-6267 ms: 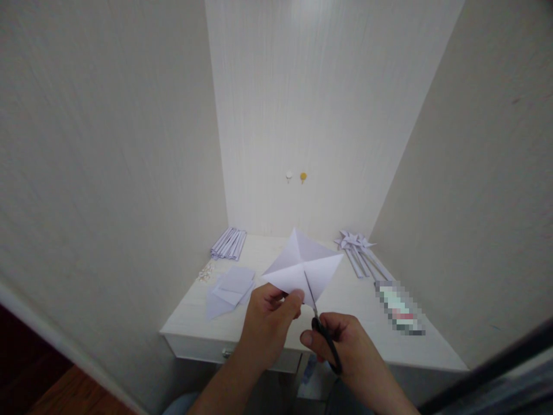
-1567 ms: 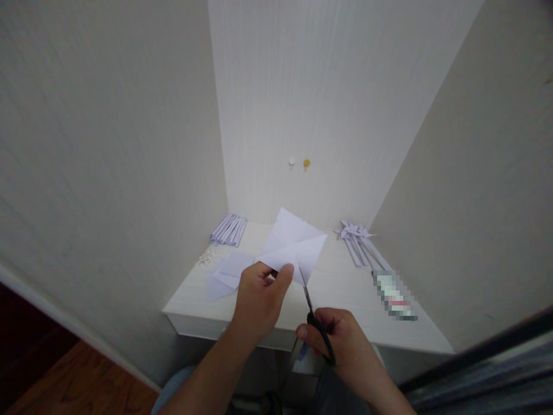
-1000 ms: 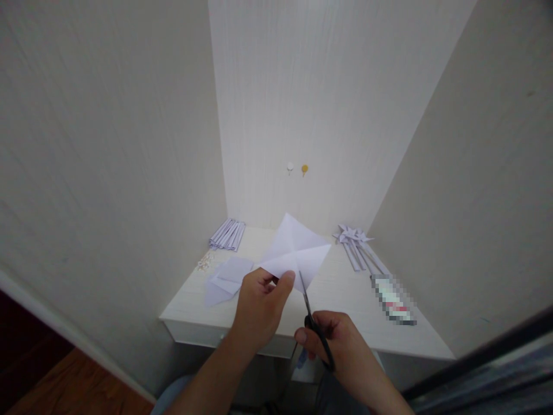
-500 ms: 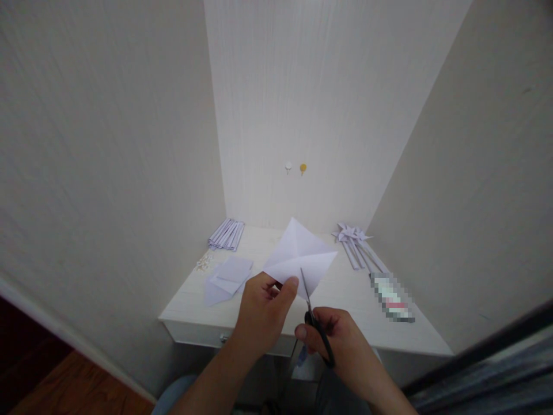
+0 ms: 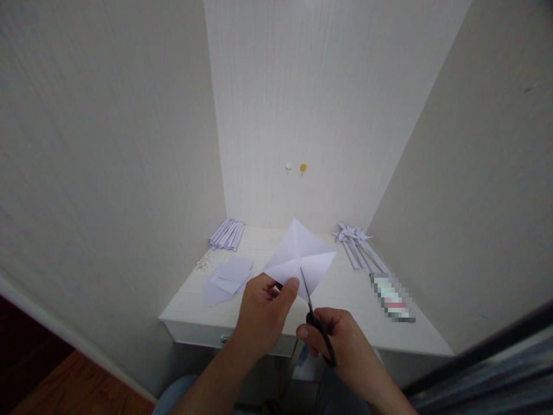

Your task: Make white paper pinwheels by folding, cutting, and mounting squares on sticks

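My left hand [image 5: 263,308] pinches the near corner of a creased white paper square [image 5: 300,253], held up above the small white table [image 5: 345,317]. Fold lines cross the sheet diagonally. My right hand [image 5: 341,343] grips black-handled scissors [image 5: 314,320], fingers through the loops. The blades point up and away into the near edge of the paper, just right of my left thumb. The blades look nearly closed.
On the table lie loose paper sheets [image 5: 228,278] at the left, a bundle of folded paper strips [image 5: 227,234] at the back left, small pale bits [image 5: 204,263], paper pinwheels on strips [image 5: 356,245] at the back right and a blurred flat object [image 5: 392,298]. Two pins [image 5: 296,168] stick in the wall.
The paper has turned slightly and its near corner has come back toward me. The scissor blade has moved a little further into the paper's edge. Both hands stay in place.
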### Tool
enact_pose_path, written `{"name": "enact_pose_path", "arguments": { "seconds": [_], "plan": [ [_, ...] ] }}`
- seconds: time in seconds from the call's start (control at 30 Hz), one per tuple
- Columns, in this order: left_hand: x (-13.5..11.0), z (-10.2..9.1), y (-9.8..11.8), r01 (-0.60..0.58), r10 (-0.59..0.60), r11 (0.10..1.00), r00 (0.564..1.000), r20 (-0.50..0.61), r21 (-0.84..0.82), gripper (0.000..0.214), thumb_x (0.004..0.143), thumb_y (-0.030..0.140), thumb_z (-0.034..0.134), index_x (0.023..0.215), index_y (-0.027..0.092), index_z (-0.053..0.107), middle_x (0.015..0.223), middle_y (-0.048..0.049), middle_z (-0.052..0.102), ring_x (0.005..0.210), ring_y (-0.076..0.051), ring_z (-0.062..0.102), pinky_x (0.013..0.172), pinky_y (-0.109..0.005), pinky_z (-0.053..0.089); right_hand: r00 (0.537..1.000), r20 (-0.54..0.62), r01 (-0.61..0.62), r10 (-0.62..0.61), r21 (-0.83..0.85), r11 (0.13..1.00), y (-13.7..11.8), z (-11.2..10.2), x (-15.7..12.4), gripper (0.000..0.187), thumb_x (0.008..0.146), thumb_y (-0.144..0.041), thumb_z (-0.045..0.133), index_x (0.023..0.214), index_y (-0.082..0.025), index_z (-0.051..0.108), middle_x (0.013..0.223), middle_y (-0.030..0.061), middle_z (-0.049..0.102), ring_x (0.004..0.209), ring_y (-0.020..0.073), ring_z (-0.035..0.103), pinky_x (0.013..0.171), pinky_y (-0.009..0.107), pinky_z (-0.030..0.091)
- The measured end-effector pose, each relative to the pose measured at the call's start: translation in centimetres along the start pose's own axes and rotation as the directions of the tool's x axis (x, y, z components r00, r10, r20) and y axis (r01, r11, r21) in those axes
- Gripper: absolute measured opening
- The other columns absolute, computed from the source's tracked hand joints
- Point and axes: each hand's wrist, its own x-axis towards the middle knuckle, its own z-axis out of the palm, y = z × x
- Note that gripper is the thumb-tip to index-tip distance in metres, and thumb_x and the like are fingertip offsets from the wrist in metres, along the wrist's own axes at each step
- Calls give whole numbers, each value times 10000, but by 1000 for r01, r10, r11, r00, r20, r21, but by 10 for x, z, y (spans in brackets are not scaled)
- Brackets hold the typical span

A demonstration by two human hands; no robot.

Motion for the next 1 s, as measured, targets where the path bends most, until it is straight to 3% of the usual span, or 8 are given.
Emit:
{"name": "enact_pose_path", "arguments": {
  "seconds": [1.0],
  "plan": [
    [-3,3,-6,18,-17,998,1000,24,-56,298,800,395,671,596,178,649,531,2,639,485,-137,569,455,-224,402,1000,-17,17,-16,36,999,1,0,3,514,690,-628,745,555,-203,487,512,-34,451,508,113,367,493,267,265]
  ]
}}
